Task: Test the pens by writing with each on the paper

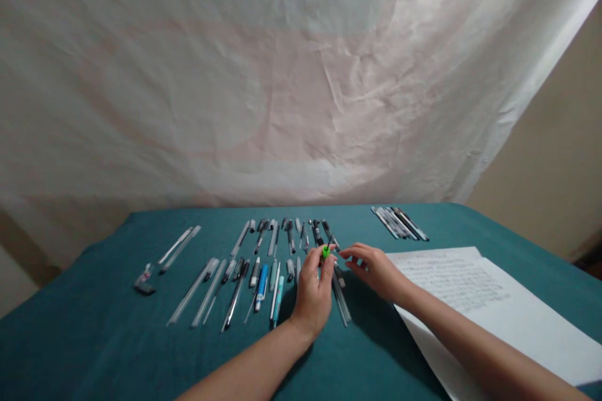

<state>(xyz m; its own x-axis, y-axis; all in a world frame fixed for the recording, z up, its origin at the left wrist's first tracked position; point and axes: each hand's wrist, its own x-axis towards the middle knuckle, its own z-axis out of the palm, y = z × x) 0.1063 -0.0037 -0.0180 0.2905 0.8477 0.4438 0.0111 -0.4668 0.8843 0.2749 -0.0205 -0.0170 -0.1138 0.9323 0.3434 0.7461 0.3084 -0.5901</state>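
Note:
My left hand [313, 291] is closed around a small bright green pen part [326, 252], with a thin dark tip sticking up out of it. The rest of that piece is hidden in my fingers. Just to its right, my right hand [374, 268] hovers with bent fingers slightly apart and nothing visible in them. Clear pen barrels [342, 301] lie on the cloth below and between my hands. Left of my left hand are a light-blue pen [278, 301] and a blue pen [261, 288].
Two rows of pens, caps and barrels [235, 294] cover the middle of the green cloth [117, 351]. A pen bundle [399, 223] lies back right. Handwritten paper [451, 282] is under my right forearm. At left lie two slim sticks [180, 247] and a small clear-and-dark item [144, 281].

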